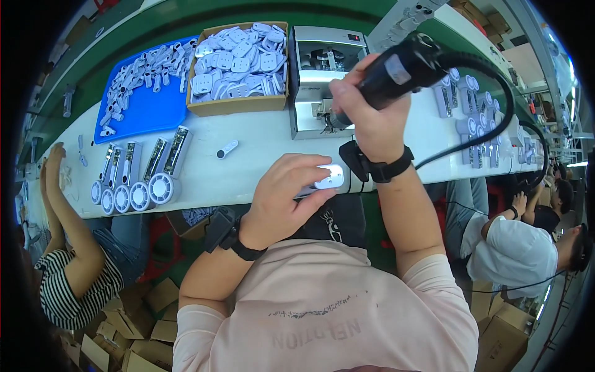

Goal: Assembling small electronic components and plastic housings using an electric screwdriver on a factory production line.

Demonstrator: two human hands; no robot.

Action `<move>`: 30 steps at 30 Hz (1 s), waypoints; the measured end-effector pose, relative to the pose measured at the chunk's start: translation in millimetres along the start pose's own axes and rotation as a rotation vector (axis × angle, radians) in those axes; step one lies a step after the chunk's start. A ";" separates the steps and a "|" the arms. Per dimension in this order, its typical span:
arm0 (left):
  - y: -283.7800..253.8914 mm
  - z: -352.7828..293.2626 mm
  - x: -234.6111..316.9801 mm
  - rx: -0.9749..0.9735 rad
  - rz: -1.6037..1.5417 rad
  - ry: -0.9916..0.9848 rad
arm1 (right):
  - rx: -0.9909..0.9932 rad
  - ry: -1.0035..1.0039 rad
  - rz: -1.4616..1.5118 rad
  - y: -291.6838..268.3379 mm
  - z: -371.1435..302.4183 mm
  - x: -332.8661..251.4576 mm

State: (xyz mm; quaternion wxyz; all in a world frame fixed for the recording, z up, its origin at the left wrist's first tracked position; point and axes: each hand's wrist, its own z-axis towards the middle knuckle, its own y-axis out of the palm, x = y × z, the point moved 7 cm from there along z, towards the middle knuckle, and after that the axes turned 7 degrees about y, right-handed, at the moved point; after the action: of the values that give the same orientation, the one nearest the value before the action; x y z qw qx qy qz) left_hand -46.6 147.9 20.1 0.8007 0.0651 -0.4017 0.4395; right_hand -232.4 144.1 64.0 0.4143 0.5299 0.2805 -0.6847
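Note:
My right hand (378, 127) is wrapped round a black electric screwdriver (396, 71) with a thick black cable. The screwdriver's lower end is at the front of a silver screw feeder (308, 93); whether it touches cannot be made out. Near the table's front edge, my left hand (282, 195) grips a white plastic housing (330, 177) between thumb and fingers. Part of that housing is hidden behind the fingers. A small white handle-shaped part (227, 149) lies alone on the table, left of the feeder.
Behind stand a cardboard box (238, 106) of white covers and a blue tray (145, 127) of small white parts. Several white fan units (164, 186) line the left; more fan units (471, 127) stand right, beyond the cable. Co-workers sit on both sides.

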 end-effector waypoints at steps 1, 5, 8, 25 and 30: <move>1.2 -0.2 -0.5 0.010 -0.021 -0.028 | -0.002 -0.005 0.003 0.3 -0.3 -1.3; 2.0 -1.6 -2.0 0.020 -0.059 -0.087 | -0.045 0.202 -0.017 -6.6 -11.0 1.8; 4.3 -1.4 -3.8 0.016 -0.046 -0.108 | 0.056 0.162 0.066 -19.3 -34.0 -12.0; 6.3 11.8 -2.6 -0.020 0.024 0.017 | -0.262 -0.151 0.129 15.1 -50.2 -95.1; 9.2 9.5 -2.3 -0.009 0.013 0.045 | -0.266 -0.133 0.119 17.9 -52.6 -94.7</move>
State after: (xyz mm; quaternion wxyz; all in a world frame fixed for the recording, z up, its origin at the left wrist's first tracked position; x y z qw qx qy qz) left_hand -59.8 147.6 22.5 0.8069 0.0491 -0.3860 0.4444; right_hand -182.0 204.1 140.9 0.5382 0.4398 0.3087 -0.6493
